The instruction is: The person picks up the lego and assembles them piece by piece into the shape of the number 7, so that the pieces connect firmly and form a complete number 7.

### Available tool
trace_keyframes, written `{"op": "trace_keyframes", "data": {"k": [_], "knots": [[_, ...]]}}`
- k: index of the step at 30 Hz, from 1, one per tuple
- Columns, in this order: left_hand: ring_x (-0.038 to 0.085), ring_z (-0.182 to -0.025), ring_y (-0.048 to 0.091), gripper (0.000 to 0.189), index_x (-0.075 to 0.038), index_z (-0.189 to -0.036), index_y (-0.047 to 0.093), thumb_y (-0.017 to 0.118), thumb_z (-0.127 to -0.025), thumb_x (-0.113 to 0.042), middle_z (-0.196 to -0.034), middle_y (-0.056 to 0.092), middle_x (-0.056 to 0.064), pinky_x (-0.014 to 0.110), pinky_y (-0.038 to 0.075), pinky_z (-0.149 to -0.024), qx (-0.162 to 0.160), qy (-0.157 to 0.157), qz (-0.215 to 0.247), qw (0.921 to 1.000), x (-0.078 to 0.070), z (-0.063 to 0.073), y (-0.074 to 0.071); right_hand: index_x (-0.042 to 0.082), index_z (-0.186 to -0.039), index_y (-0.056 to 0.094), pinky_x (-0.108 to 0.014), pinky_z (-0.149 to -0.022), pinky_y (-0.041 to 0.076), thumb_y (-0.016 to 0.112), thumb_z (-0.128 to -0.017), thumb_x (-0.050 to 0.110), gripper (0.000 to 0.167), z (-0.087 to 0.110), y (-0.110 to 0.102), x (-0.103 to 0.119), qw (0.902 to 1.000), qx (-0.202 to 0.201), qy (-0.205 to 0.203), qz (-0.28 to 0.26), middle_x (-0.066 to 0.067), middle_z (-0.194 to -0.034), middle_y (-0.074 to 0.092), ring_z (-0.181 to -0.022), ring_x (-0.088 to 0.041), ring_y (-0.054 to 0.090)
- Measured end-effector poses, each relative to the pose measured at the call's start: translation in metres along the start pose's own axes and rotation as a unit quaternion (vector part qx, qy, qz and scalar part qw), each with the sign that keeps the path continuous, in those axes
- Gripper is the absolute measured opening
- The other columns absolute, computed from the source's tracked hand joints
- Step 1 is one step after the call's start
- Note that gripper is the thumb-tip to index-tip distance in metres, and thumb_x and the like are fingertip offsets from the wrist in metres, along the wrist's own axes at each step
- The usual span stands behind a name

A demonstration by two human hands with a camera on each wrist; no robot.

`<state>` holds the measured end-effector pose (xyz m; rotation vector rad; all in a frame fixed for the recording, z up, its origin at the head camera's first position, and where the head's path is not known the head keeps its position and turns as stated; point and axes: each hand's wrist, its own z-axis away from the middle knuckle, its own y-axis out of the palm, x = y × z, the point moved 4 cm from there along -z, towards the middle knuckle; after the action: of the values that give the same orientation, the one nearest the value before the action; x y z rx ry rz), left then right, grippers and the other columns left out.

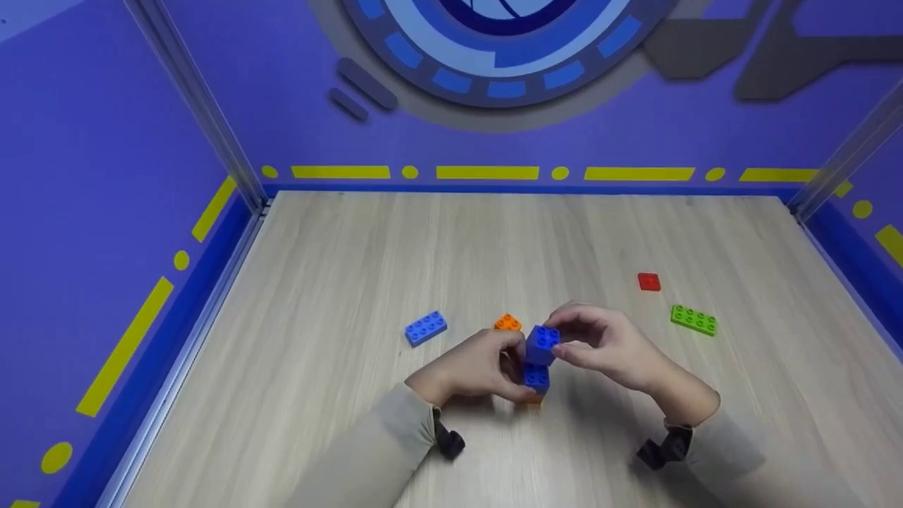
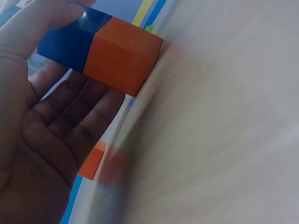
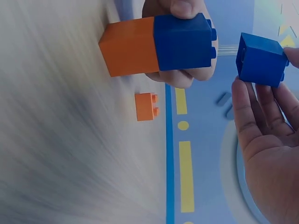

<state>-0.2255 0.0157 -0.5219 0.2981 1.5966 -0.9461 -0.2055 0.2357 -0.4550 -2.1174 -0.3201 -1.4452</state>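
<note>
Facing the studs (image 3: 213,34) of a blue-and-orange plastic stack (image 3: 161,45) gripped by left fingers (image 3: 176,78), a blue plastic cube (image 3: 261,58) is pinched by right fingers (image 3: 246,109), upper right of the right-wrist frame.

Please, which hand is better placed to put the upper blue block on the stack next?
Probably the right hand: it holds that blue block above the stack, which the left hand grips.

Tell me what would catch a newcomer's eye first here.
Probably the blue toy brick in the right hand, held just above a small stack. The left hand grips that stack, a second blue brick atop an orange brick, low in the head view. Next, the eye may jump to the big ringed circle graphic on the purple back wall.
</note>
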Motion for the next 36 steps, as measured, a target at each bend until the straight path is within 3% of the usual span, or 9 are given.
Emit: {"op": "trace_keyframes", "data": {"k": [8, 18, 29, 36], "knots": [[0.013, -0.097, 0.081, 0.039, -0.015, -0.100, 0.071, 0.104, -0.081, -0.024, -0.107, 0.080, -0.009, 0.020, 0.064, -0.089, -0.007, -0.005, 0.008, 0.9999, 0.001, 0.001, 0.000, 0.003, -0.126, 0.077, -0.025, -0.099, 0.064, 0.079, -0.101, -0.002, 0.026, 0.007, 0.007, -0.005, 0.9999, 0.013, 0.001, 0.011, -0.006, -0.118, 0.076, -0.107, -0.021, 0.077], [0.000, -0.092, 0.076, 0.036, -0.014, -0.100, 0.073, 0.104, -0.082, -0.021, -0.104, 0.077, -0.012, 0.019, 0.063, -0.087, -0.004, 0.003, 0.003, 1.0000, 0.001, -0.001, -0.001, 0.004, -0.126, 0.078, -0.026, -0.099, 0.065, 0.080, -0.101, -0.001, 0.026, 0.012, 0.013, -0.012, 0.9999, 0.006, -0.013, 0.008, -0.011, -0.117, 0.077, -0.106, -0.024, 0.076], [0.001, -0.090, 0.075, 0.035, -0.016, -0.098, 0.074, 0.104, -0.082, -0.024, -0.102, 0.077, -0.014, 0.019, 0.062, -0.086, -0.008, -0.008, 0.004, 0.9999, 0.001, 0.000, -0.001, -0.007, -0.123, 0.079, -0.023, -0.101, 0.064, 0.077, -0.094, -0.017, 0.030, 0.019, 0.021, -0.018, 0.9977, -0.045, -0.050, -0.012, 0.000, -0.124, 0.079, -0.114, -0.010, 0.076], [-0.002, -0.093, 0.073, 0.035, -0.016, -0.099, 0.075, 0.104, -0.082, -0.026, -0.106, 0.077, -0.014, 0.018, 0.061, -0.089, -0.009, -0.010, -0.003, 0.9999, 0.002, 0.000, -0.002, -0.004, -0.124, 0.080, -0.022, -0.104, 0.063, 0.076, -0.093, -0.020, 0.035, 0.021, 0.024, -0.016, 0.9953, -0.043, -0.085, -0.017, -0.014, -0.124, 0.078, -0.117, -0.010, 0.075]]}}
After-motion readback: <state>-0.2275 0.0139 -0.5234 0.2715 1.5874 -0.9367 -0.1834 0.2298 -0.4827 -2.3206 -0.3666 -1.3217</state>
